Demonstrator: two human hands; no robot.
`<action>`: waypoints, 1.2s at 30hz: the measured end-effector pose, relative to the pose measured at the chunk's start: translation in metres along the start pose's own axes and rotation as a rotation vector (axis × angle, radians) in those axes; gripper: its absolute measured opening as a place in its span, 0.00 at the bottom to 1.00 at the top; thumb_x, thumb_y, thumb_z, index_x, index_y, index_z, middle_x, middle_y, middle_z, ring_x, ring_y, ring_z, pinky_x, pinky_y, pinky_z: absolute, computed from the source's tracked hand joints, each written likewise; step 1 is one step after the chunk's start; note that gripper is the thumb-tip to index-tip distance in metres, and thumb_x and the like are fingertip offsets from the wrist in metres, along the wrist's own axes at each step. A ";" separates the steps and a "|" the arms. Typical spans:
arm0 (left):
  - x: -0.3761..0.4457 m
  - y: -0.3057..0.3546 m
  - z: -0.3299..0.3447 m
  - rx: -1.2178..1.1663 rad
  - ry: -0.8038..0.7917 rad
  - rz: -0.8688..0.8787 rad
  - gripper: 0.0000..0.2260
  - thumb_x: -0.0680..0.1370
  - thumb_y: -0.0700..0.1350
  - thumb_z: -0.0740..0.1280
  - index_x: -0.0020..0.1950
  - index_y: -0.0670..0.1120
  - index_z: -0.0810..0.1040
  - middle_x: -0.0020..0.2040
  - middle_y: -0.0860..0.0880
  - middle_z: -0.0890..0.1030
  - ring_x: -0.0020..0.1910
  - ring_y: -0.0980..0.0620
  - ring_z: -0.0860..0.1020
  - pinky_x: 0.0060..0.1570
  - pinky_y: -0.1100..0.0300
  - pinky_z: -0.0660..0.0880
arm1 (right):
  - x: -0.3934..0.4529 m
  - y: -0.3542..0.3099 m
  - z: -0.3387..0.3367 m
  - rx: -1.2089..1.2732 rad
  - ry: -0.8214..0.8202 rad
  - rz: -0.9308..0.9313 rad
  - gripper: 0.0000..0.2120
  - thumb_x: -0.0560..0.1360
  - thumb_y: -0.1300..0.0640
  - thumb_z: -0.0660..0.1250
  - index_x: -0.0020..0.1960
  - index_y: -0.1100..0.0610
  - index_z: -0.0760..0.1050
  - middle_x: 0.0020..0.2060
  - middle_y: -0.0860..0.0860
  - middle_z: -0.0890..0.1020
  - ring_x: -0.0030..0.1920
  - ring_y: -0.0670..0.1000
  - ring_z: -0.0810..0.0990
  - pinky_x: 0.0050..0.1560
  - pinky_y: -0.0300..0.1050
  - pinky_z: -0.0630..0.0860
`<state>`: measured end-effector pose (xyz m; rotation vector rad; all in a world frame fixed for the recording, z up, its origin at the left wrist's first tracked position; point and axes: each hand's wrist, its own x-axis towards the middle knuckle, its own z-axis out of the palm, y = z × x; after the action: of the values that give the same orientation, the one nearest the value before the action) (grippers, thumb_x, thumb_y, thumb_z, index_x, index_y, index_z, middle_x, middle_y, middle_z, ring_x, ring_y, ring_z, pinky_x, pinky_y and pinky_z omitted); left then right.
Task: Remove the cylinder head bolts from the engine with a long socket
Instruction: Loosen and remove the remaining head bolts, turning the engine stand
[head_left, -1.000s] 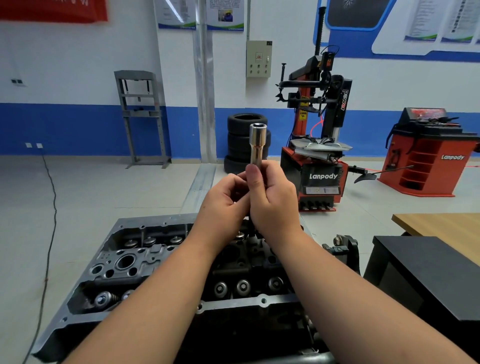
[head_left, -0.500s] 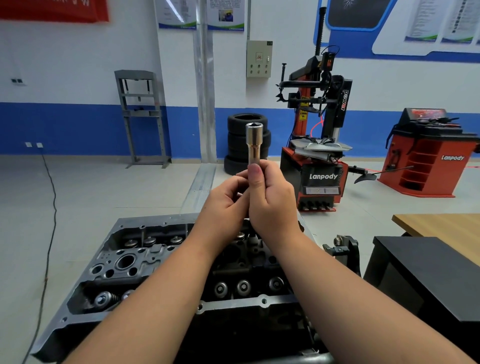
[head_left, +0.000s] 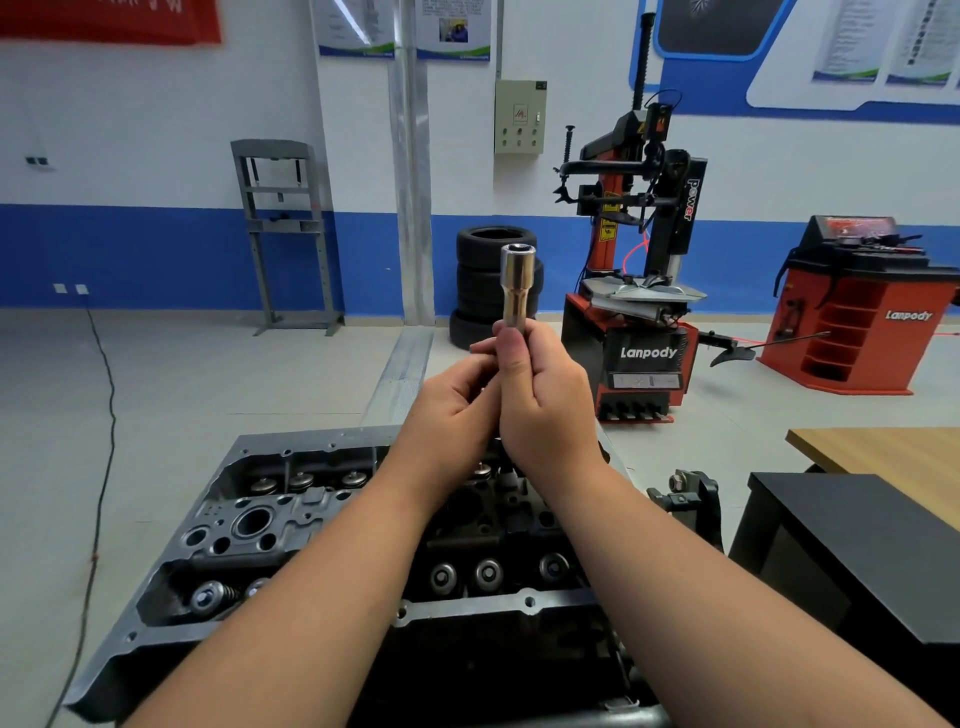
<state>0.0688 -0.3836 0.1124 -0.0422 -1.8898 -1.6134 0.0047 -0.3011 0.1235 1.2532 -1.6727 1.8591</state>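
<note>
Chrome-bright and upright, the long socket (head_left: 517, 283) stands with its open end up, its lower part buried in the right hand (head_left: 545, 400). That hand is wrapped around the socket's base, thumb lying up along the near side of the shaft. The left hand (head_left: 452, 405) is pressed in against the right one from the left, fingers curled and its fingertips touching the socket's lower end; how firmly it grips cannot be told, since the right hand covers the meeting point. Both hands are held up in the air, joined together, with the forearms reaching in from the bottom corners.

Directly beneath the hands and wrists sits the engine (head_left: 322, 525), a dark grey cylinder head with its cover off, valve springs and round ports showing on either side of the arms. Just right of the right forearm is a black table (head_left: 857, 540), and past it a wooden tabletop (head_left: 893, 452). Beyond the fingertips, well apart on the floor, is a stack of tyres (head_left: 480, 280), partly hidden by the socket. To the right of that stands a red and black tyre changer (head_left: 644, 291), and farther right a red wheel balancer (head_left: 857, 306). Far off to the left of the hands, a grey shop press (head_left: 283, 234) stands against the blue and white wall.
</note>
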 end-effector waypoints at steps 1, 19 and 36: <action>0.000 0.000 0.001 -0.005 -0.033 -0.018 0.10 0.85 0.54 0.64 0.50 0.57 0.85 0.41 0.53 0.86 0.40 0.57 0.83 0.39 0.62 0.79 | 0.000 0.000 0.000 -0.002 0.002 0.004 0.07 0.83 0.49 0.56 0.50 0.41 0.73 0.43 0.42 0.83 0.44 0.38 0.82 0.43 0.27 0.72; 0.003 -0.002 -0.001 0.098 -0.034 0.012 0.08 0.83 0.54 0.66 0.52 0.57 0.85 0.44 0.53 0.86 0.43 0.51 0.85 0.43 0.52 0.84 | 0.002 0.003 -0.005 -0.013 0.045 -0.018 0.07 0.80 0.46 0.64 0.54 0.48 0.70 0.39 0.45 0.83 0.40 0.42 0.83 0.38 0.31 0.75; 0.006 -0.003 -0.002 0.093 0.083 0.023 0.03 0.80 0.48 0.71 0.52 0.55 0.84 0.45 0.51 0.87 0.43 0.52 0.86 0.38 0.57 0.82 | -0.001 0.003 0.000 -0.095 0.057 -0.065 0.06 0.79 0.49 0.66 0.52 0.51 0.72 0.38 0.41 0.79 0.39 0.41 0.81 0.38 0.29 0.72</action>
<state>0.0641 -0.3887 0.1122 0.0415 -1.8908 -1.4870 0.0031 -0.3019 0.1207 1.1910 -1.6506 1.7399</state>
